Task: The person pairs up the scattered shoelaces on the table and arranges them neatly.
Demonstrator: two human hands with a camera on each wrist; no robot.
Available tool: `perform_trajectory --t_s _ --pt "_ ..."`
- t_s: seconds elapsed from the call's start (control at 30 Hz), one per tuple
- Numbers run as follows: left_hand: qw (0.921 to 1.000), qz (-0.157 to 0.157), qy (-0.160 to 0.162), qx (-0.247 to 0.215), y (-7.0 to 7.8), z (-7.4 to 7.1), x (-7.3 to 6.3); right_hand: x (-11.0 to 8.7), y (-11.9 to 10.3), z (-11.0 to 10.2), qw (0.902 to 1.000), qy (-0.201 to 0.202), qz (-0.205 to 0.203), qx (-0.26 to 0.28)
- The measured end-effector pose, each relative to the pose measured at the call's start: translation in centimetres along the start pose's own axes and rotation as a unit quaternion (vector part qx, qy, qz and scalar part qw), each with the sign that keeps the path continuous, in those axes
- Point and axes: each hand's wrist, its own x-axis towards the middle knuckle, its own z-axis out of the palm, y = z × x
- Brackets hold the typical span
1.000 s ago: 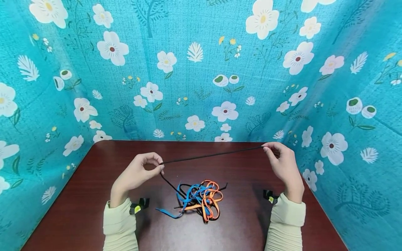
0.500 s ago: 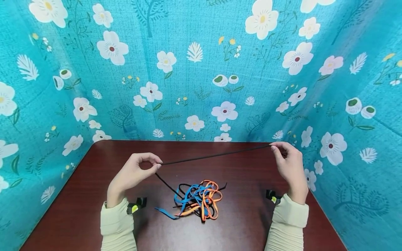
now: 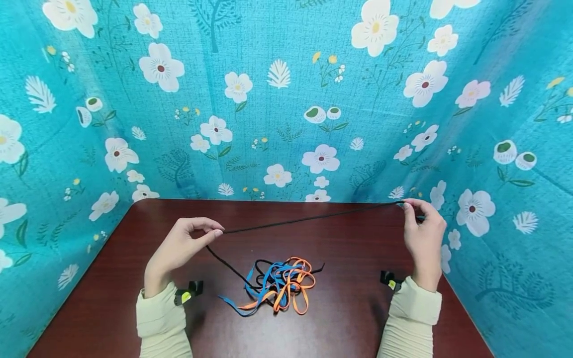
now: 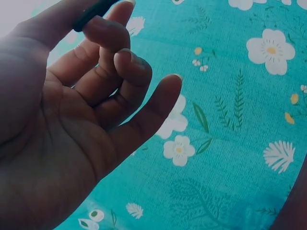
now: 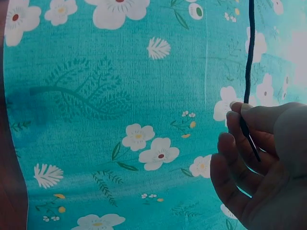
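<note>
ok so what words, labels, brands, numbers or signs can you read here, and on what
None can be read.
Left yellow label on the black left-wrist device: any marking too small to read.
Right yellow label on the black right-wrist device: any marking too small to read.

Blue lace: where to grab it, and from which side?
I'd pinch the blue lace's free left tip, coming from above and the person's left. It lies out on the table, left of the tangle, while the rest winds among other strands. The left hand is nearer, but pinches the black lace.
</note>
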Motion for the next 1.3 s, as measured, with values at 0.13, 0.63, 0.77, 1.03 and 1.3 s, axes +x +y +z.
perform_trajectory --t_s 0.13,0.63,0.77,1.03,1.3 --pt "0.9999 -0.01 0.004 0.008 -0.3 -0.6 -0.3 0.0 0.3 -0.4 1.0 0.0 0.007 -0.002" --pt "0.9979 -0.028 0.048 0.033 -1.6 -2.6 -1.9 0.1 1.9 -1.3 0.9954 -0.018 0.092 -0.02" --pt "0.997 -0.027 0.062 0.037 -1.9 -3.0 -2.2 0.1 2.3 -1.3 0.9948 -0.023 0.097 -0.022" --pt "0.9926 -0.02 0.111 0.045 -2.5 -3.7 -2.4 0.0 3.6 -1.5 0.991 -0.035 0.126 -0.027" --pt "0.989 0.001 0.145 0.028 -4.0 -3.6 -2.0 0.0 4.5 -1.4 0.9847 -0.066 0.157 -0.037"
